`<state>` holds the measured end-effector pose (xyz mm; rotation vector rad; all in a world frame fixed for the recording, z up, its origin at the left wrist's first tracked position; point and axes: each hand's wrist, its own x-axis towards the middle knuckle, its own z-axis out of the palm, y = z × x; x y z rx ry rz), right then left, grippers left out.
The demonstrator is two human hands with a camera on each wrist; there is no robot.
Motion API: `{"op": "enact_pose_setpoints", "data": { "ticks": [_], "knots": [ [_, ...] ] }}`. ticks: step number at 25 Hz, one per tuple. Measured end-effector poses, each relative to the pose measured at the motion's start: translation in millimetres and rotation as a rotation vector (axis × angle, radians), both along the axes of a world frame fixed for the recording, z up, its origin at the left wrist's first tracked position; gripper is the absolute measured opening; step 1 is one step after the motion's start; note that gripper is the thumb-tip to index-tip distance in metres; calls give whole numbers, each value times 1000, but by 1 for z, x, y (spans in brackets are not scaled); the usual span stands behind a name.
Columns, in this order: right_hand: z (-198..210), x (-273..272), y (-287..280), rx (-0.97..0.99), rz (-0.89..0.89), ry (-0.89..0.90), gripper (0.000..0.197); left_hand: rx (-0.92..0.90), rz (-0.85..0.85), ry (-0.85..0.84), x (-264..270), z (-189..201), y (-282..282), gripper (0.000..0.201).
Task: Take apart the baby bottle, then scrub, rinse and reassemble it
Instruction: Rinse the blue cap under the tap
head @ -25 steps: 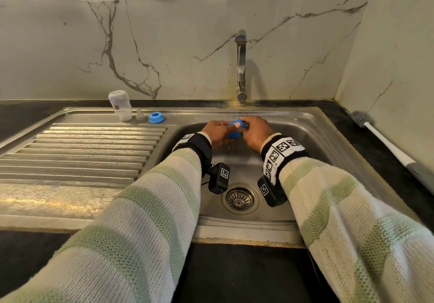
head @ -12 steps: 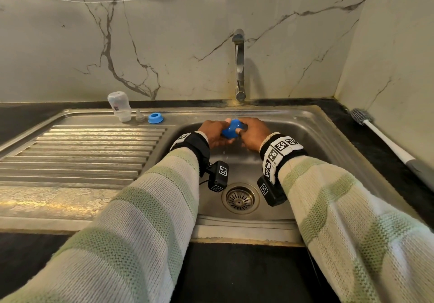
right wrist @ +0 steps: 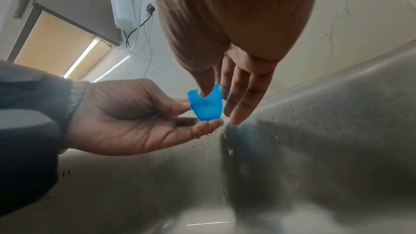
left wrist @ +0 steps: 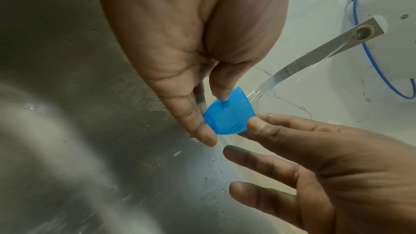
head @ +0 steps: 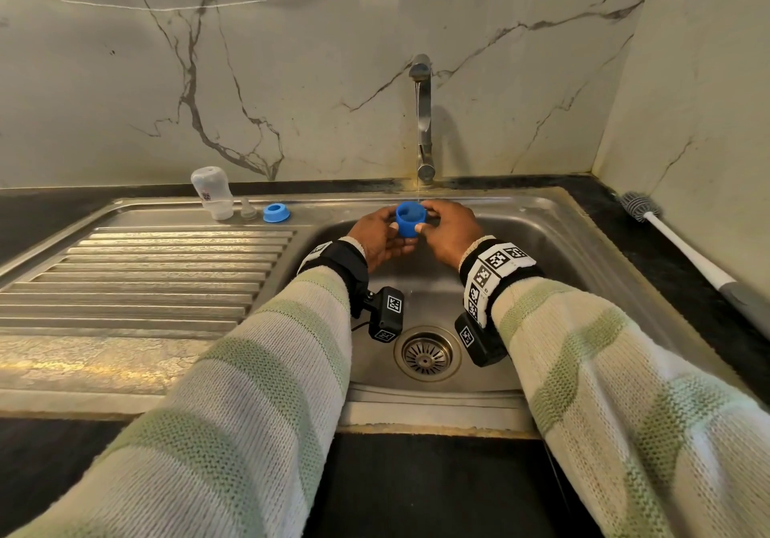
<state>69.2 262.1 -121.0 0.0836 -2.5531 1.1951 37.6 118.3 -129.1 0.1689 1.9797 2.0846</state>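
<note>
The small blue plastic cup-shaped cap (head: 410, 218) sits just under the steel tap spout (head: 420, 69), open mouth up, its axis near vertical and close to in line with the thin stream. Left hand (head: 377, 235) and right hand (head: 450, 227) each pinch its wall from opposite sides, equally near. The coming rinse likely depends on tipping that mouth.
</note>
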Motion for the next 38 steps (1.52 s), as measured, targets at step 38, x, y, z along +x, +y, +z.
{"op": "enact_pose_setpoints", "data": {
  "ticks": [38],
  "knots": [
    [-2, -6, 0, -46, -29, -84, 38, -85, 12, -170, 5, 0, 1, 40]
  ]
}}
